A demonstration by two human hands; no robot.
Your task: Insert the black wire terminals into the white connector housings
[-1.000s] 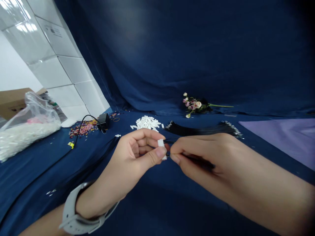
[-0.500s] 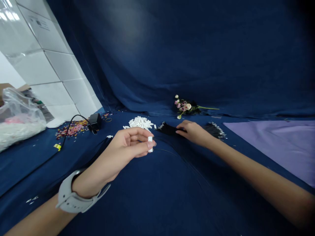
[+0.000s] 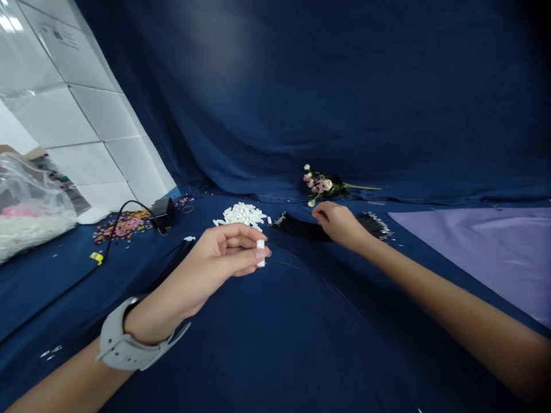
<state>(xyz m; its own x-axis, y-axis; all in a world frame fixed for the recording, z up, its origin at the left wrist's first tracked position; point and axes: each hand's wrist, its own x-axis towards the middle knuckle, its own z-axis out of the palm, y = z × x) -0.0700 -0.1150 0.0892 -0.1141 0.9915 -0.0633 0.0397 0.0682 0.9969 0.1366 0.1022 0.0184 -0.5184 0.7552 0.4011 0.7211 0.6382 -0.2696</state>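
Note:
My left hand (image 3: 230,252), with a grey watch band at the wrist, pinches a small white plastic connector housing (image 3: 260,253) between thumb and fingertips. Thin black wires (image 3: 297,267) run from beside the housing down to the right over the blue cloth. Over the bundle of black wires (image 3: 301,226), my right hand (image 3: 340,222) has its thumb and fingers pinched together. Anything between those fingertips is too small to make out. Shiny metal tips show at both ends of the bundle. Behind my left hand lies a pile of white connector housings (image 3: 241,214).
Artificial flowers (image 3: 321,184) lie at the back. A purple cloth (image 3: 477,246) covers the right side. Toward the left are a black power adapter (image 3: 163,213) with its cable, colourful small bits (image 3: 123,227), a clear plastic bag (image 3: 32,212) and white boxes (image 3: 86,117).
My right hand has lifted slightly up and to the right off the wire bundle, fingers still pinched. My left hand keeps the connector housing almost in place. The view has shifted a little.

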